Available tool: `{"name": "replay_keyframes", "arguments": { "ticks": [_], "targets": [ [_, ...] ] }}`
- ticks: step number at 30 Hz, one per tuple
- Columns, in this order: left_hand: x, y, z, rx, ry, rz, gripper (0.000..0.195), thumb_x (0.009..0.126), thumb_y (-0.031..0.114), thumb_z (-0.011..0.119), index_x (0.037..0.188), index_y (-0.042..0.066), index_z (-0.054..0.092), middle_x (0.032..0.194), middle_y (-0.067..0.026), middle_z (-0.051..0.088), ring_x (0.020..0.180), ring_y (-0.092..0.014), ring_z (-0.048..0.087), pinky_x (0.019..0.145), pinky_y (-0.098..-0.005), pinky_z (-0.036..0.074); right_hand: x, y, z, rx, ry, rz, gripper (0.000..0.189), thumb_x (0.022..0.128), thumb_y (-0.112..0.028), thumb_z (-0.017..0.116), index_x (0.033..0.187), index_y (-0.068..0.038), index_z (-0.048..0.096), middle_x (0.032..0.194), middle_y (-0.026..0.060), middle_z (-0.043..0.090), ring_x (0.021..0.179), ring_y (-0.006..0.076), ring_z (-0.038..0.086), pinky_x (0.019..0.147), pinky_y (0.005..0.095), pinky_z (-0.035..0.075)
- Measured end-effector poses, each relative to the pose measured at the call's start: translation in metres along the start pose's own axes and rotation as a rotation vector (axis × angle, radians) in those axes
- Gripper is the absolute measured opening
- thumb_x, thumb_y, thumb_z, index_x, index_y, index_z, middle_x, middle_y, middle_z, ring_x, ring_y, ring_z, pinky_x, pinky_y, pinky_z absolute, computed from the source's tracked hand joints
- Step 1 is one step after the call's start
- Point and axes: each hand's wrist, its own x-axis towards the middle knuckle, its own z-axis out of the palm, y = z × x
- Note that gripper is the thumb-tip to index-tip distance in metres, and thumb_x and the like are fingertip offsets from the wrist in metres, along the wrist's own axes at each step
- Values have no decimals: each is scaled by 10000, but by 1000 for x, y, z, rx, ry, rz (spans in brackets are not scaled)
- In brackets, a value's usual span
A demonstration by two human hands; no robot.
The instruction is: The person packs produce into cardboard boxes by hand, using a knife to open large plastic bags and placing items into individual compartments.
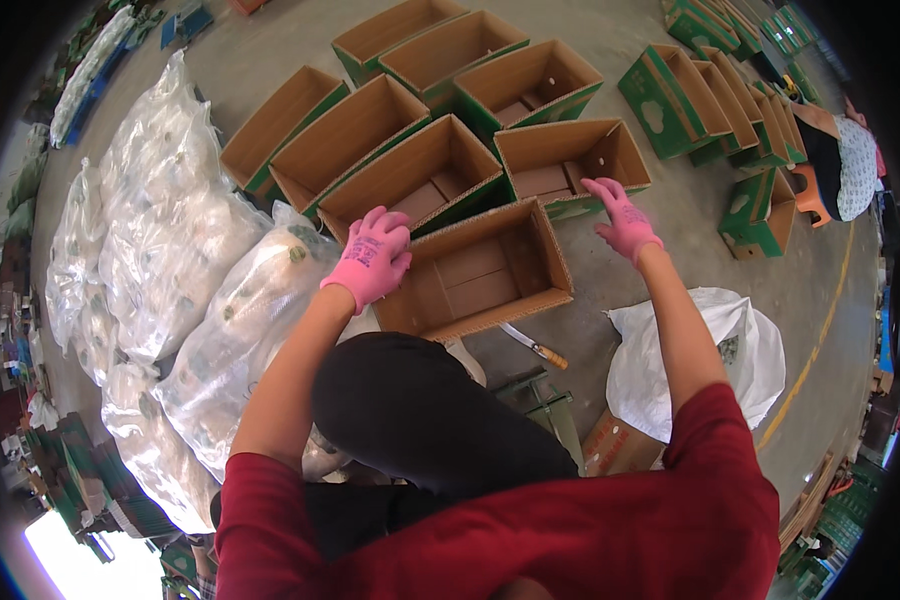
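Note:
My left hand [374, 253], in a pink glove, rests at the upper left corner of an empty open cardboard box [480, 277] before me; whether its fingers grip the rim is hard to tell. My right hand [624, 219], gloved in the same pink, is held over the floor to the right of that box, fingers apart and nothing in it. Just beyond it stands another open box [570, 139] with green outer sides. A knife with a wooden handle [549, 355] lies on the floor between the near box and my knee.
Several clear plastic bags of pale round produce [232, 322] are heaped at left. More open boxes [345, 142] stand ahead. At right are a white woven sack [645, 375], a row of boxes [679, 101] and a person [855, 161] beside an orange stool [811, 196].

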Motion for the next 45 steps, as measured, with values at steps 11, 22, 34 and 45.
{"name": "replay_keyframes", "arguments": {
  "ticks": [11, 22, 34, 45],
  "targets": [
    [16, 2, -15, 81, 117, -288, 244, 896, 123, 595, 1111, 34, 520, 1351, -128, 478, 981, -413, 615, 817, -490, 507, -1, 102, -8, 174, 58, 103, 351, 669, -8, 783, 947, -84, 583, 1040, 76, 540, 991, 274, 578, 858, 367, 489],
    [-15, 12, -14, 148, 207, -148, 676, 844, 152, 693, 1449, 82, 399, 1411, -186, 477, 1305, -390, 445, 1077, -469, 381, -3, 51, -11, 551, 12, -34, 562, 858, -80, 712, 1375, -172, 512, 1411, 44, 493, 1140, 205, 573, 914, 338, 512],
    [-76, 44, -48, -477, 228, -468, 566, 924, 69, 624, 1453, 97, 424, 1444, -107, 454, 1346, -267, 421, 1108, -397, 344, -309, 244, -88, 214, -521, 1085, 582, 798, -311, 769, 1285, -48, 592, 1156, 154, 644, 1018, 238, 633, 892, 375, 527],
    [-226, 69, -70, -659, 217, -745, 537, 951, 51, 581, 1454, 28, 396, 1425, -100, 462, 1280, -217, 476, 1064, -344, 395, -329, 219, 141, 217, -5, 1413, 769, 761, -287, 743, 1429, -171, 381, 1301, 190, 550, 1126, 340, 534, 938, 468, 453]
  ]
}}
